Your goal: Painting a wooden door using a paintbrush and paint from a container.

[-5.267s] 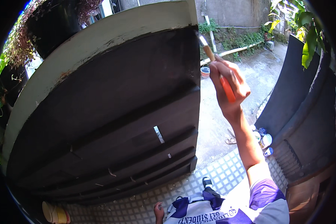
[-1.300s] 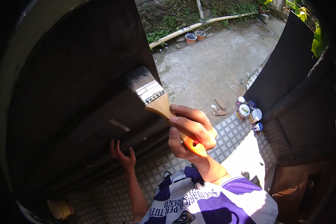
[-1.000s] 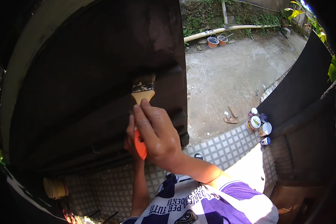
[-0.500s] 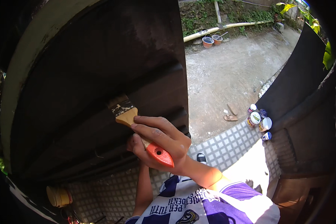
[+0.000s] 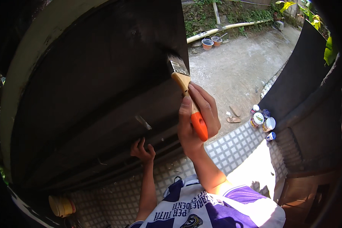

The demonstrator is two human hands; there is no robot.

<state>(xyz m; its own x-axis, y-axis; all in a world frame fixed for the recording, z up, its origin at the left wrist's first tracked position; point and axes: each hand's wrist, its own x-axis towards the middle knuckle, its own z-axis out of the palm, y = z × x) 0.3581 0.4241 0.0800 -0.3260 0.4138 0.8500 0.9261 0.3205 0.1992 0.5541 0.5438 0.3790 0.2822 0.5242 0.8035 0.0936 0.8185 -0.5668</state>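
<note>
My right hand (image 5: 201, 119) is closed round a paintbrush (image 5: 184, 79) with a wooden handle, an orange end and a metal ferrule. Its dark bristles rest against the black panel (image 5: 87, 68), close to that panel's right edge. Lower down and to the left, my left hand (image 5: 143, 152) is held near the panel with bent fingers apart and nothing in them. Whether its fingertips touch the surface is too dark to tell. A pale, thin mark (image 5: 143, 122) shows on the panel above this hand.
Several paint tubs (image 5: 257, 119) stand at the right, beside a second dark panel (image 5: 292, 83). A yellow bucket (image 5: 60, 206) is at lower left on the tiled floor (image 5: 231, 146). Sandals (image 5: 233, 119) lie on the concrete; two orange buckets (image 5: 207, 44) stand beyond.
My right hand has carried the paintbrush up and to the right, toward the panel's edge. My left hand, mostly hidden behind the right one before, now shows by itself.
</note>
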